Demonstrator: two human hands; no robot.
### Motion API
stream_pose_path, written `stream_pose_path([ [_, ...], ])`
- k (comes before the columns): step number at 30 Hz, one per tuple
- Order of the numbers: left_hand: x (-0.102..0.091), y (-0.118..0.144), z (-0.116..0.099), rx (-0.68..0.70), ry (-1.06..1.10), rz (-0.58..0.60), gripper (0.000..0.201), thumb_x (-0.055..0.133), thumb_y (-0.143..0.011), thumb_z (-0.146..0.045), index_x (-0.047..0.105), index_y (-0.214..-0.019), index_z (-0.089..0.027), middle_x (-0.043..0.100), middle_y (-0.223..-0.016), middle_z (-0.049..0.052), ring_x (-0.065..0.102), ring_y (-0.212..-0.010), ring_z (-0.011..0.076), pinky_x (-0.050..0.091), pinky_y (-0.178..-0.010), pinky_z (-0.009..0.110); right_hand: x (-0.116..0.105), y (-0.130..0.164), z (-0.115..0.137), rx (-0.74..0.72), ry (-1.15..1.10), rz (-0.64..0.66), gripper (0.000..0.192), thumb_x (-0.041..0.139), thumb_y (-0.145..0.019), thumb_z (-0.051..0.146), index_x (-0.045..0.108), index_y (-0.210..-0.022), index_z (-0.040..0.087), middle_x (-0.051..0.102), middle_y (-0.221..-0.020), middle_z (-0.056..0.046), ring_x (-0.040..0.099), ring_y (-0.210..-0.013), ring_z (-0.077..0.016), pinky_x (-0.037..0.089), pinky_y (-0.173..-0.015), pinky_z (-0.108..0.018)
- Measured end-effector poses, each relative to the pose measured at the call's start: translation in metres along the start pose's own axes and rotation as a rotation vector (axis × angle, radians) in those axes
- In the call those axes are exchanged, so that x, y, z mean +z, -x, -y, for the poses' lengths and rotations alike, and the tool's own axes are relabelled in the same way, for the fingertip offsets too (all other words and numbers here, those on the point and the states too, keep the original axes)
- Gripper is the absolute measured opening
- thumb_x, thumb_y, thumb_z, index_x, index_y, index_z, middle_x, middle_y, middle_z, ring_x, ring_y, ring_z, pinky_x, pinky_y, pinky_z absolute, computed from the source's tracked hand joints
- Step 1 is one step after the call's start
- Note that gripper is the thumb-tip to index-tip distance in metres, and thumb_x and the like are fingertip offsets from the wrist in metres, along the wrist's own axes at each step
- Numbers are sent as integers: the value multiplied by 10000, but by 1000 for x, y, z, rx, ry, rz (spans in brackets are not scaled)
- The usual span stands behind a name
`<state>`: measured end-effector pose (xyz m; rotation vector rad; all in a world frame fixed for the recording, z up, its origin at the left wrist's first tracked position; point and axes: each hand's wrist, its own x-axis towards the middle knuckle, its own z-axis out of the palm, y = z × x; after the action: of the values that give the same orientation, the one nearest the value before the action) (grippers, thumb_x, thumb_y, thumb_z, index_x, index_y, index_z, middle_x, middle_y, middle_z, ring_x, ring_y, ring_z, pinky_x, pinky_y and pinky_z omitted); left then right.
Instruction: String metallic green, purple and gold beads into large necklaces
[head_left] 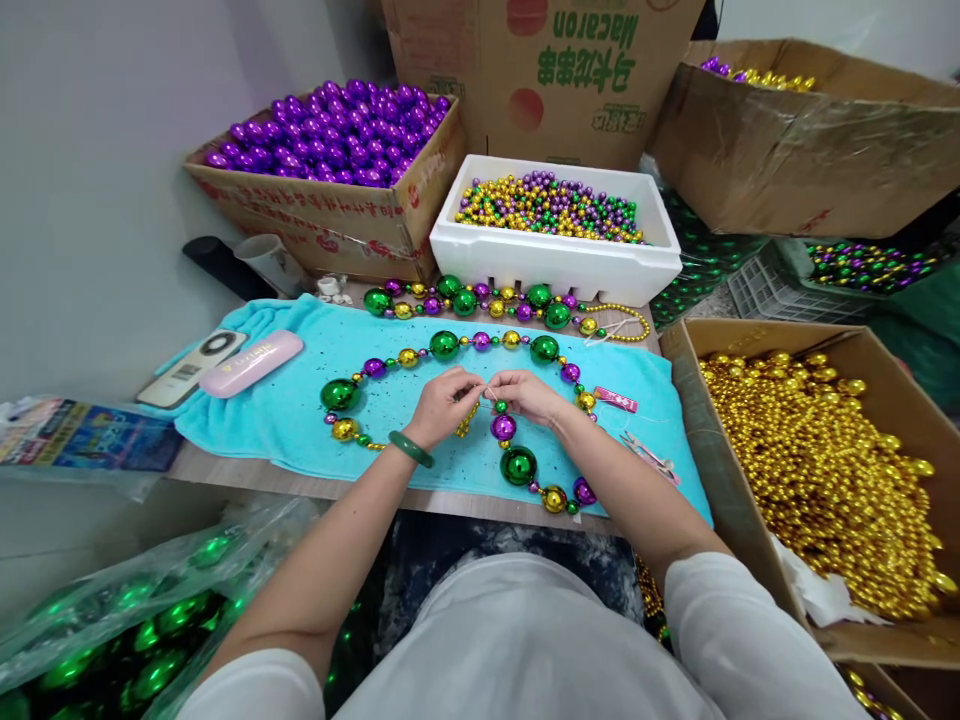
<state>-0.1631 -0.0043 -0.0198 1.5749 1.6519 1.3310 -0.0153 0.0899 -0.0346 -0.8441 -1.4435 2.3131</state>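
A necklace of shiny green [518,466], purple and gold beads curves over the turquoise towel [292,440], with both hands inside its loop. My left hand [450,400], wearing a green bangle [411,449] on the wrist, pinches a thin pale string at the necklace's end. Its fingertips meet those of my right hand [525,395], which is closed on the same string just above a small green bead. Below hang a purple bead [503,427] and larger ones. A short gold bead chain [466,420] dangles beside my left fingers. The exact knot or joint between the fingertips is too small to make out.
Scissors [649,458] and a pink-red packet [616,399] lie right; a pink case [251,364] lies left. Behind are another bead strand [464,301], a white foam box [555,258] and a carton of purple beads [300,215]. A carton [930,440] of gold chains stands right.
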Motion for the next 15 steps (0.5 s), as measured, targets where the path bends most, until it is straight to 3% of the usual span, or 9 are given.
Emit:
stream_pose_path([
  [4,20,8,11,-148,161,-179,80,668,-730,-285,687,-705,-212,613,-727,32,528,-728,155,413,-649,243,-7,2,-6,-40,111,-83,181,725,-583,262,579,-615,159,516,-441,51,450,-434,-73,288,-428,-178],
  [9,40,20,22,-428,631,-426,187,678,-717,-356,583,-741,-197,592,-770,3,590,-759,127,406,-533,190,-28,10,-11,25,244,-289,104,660,-573,158,560,-546,157,498,-417,37,437,-401,-82,265,-399,-189],
  [15,41,22,21,-542,1047,-387,223,713,-734,-250,503,-731,-174,624,-837,6,645,-855,121,453,-567,163,-48,23,0,12,237,-377,116,670,-574,168,557,-552,160,505,-416,28,429,-409,-86,310,-421,-202],
])
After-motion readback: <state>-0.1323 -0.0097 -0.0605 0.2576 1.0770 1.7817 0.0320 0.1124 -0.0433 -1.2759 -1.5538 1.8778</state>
